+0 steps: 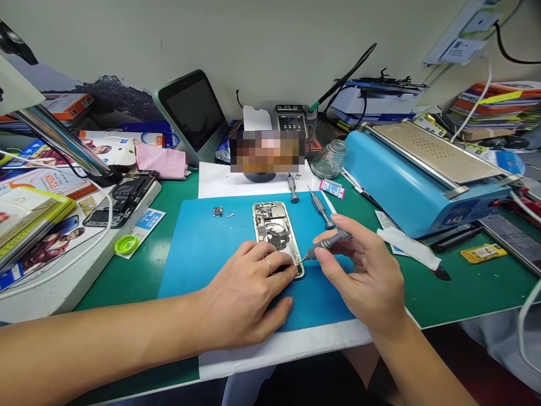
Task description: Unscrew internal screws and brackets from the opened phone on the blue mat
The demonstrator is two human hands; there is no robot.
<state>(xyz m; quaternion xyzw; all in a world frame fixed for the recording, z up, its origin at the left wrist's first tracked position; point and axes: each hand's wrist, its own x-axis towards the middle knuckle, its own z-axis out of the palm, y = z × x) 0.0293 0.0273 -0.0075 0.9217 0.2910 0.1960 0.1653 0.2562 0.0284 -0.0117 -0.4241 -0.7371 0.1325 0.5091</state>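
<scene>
Phone [278, 231], partly hidden under unclenched left hand [256, 287], screwdriver [332, 239] pinched in right hand [369, 270].

Left fingers [274, 261] cover the phone's [276, 228] lower left; beyond them a blurred patch [267, 152] hides something; beside them, the screwdriver's [327, 243] contact is too small to tell.

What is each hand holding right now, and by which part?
The right hand holds a grey screwdriver by its handle, between thumb and fingers. The left hand rests on the opened phone; no clear grip shows.
</scene>
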